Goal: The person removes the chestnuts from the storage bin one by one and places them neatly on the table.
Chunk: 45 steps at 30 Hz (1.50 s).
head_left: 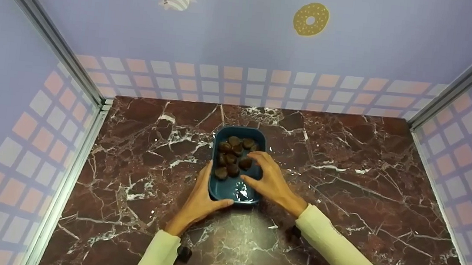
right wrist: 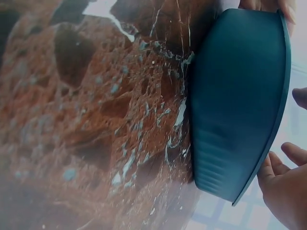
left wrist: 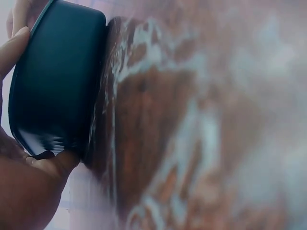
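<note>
A dark blue-green rectangular tray (head_left: pixel 258 131) stands on the table with several chestnuts (head_left: pixel 235 141) in its far and left parts. My left hand (head_left: pixel 200 197) holds its near left corner, fingers along the left wall and thumb at the near wall. In the left wrist view, the thumb (left wrist: pixel 62 160) presses low on the tray's wall (left wrist: pixel 57 76). Over the right side of the tray, my right hand (head_left: pixel 270 180) has thumb and fingers spread apart, a single chestnut (head_left: pixel 245 163) between them. The right wrist view shows fingers (right wrist: pixel 276 165) at the rim of the tray (right wrist: pixel 235 96).
A glossy dark red marble-patterned table (head_left: pixel 345 179) surrounds the tray. Lilac wall panels (head_left: pixel 246 37) with printed sweets and checks enclose the back and both sides. Metal frame edges (head_left: pixel 74 168) run along the sides.
</note>
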### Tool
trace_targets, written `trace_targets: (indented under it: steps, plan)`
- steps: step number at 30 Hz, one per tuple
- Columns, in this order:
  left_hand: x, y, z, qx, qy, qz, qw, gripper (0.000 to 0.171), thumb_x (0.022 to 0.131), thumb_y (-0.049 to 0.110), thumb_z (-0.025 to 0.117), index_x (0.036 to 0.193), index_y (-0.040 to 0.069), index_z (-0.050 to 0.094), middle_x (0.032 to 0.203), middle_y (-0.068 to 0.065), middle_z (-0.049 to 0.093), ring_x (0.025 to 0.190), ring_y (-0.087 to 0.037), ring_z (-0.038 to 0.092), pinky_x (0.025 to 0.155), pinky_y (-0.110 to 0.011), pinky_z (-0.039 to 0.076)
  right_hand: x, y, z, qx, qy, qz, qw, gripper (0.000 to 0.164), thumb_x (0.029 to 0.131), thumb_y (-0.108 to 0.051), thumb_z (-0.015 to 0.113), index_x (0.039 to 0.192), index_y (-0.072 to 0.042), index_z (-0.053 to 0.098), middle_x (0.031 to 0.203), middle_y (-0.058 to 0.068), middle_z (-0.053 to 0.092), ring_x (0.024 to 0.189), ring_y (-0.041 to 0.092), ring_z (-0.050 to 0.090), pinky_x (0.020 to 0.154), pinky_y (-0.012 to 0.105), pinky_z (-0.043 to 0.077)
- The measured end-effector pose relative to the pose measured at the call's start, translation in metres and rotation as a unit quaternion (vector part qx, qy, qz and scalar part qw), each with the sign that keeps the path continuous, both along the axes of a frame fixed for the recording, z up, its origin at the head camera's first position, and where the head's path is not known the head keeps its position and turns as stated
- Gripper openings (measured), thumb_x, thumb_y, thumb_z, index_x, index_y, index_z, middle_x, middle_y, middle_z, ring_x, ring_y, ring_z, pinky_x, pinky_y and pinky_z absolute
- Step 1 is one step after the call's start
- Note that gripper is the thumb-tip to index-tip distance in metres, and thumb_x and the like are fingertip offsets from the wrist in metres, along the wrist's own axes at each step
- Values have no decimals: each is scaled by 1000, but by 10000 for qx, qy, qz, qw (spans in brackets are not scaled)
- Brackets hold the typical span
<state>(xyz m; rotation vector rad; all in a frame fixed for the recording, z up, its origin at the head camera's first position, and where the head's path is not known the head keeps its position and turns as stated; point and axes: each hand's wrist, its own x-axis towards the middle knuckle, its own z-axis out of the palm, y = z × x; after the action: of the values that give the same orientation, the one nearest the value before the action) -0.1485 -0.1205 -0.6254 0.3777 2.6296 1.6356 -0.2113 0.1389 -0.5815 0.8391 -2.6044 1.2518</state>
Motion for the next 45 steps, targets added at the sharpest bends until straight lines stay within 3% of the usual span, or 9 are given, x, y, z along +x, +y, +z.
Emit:
trace_targets:
  steps: [7,14,25,31,37,41,45]
  plan:
    - [1,2,-3,267,-46,71,9996,134,82,38,100,176,1,12,178,-28,20,163,-48,24,129,-68,23,-2,-5,-2,-57,-57,48,10000,62,92,-20,92,143,4,66,144,22,63,125,40,67,104,53,58]
    - [3,2,-4,324,-235,139,9991,136,82,44,99,178,7,10,181,-23,16,165,-46,20,130,-68,22,-8,-16,-1,-36,-454,218,9987,66,94,-21,90,148,5,62,146,22,60,122,45,67,103,57,58]
    - [4,2,-4,360,-315,189,9987,135,82,43,99,178,9,10,180,-22,18,165,-44,21,130,-67,23,-15,-26,5,784,-457,439,9949,63,90,-18,93,142,4,66,136,21,67,118,39,61,99,55,55]
    - [4,2,-5,388,-342,188,9985,135,82,44,99,179,13,11,181,-21,17,165,-42,22,131,-64,23,-25,-33,6,1369,-311,604,9883,57,88,-19,95,136,2,71,134,19,71,126,39,60,114,56,48]
    - [4,4,-7,327,-289,198,9989,134,82,42,100,178,12,11,181,-21,18,165,-41,21,131,-63,22,-31,-38,5,2114,-189,546,9757,53,89,-28,95,131,-3,77,135,14,74,126,36,57,120,59,43]
    - [4,3,-7,343,-261,198,9989,133,82,40,100,178,11,12,180,-21,19,165,-41,22,132,-62,21,-33,-41,2,2294,-126,542,9717,49,88,-28,95,129,-5,78,134,12,76,127,34,57,123,64,38]
    - [4,3,-7,392,-247,208,9987,134,81,38,101,178,11,12,180,-21,18,165,-40,22,132,-60,22,-34,-43,-1,2359,-11,543,9703,44,88,-26,96,125,-7,80,130,10,77,122,33,58,117,62,44]
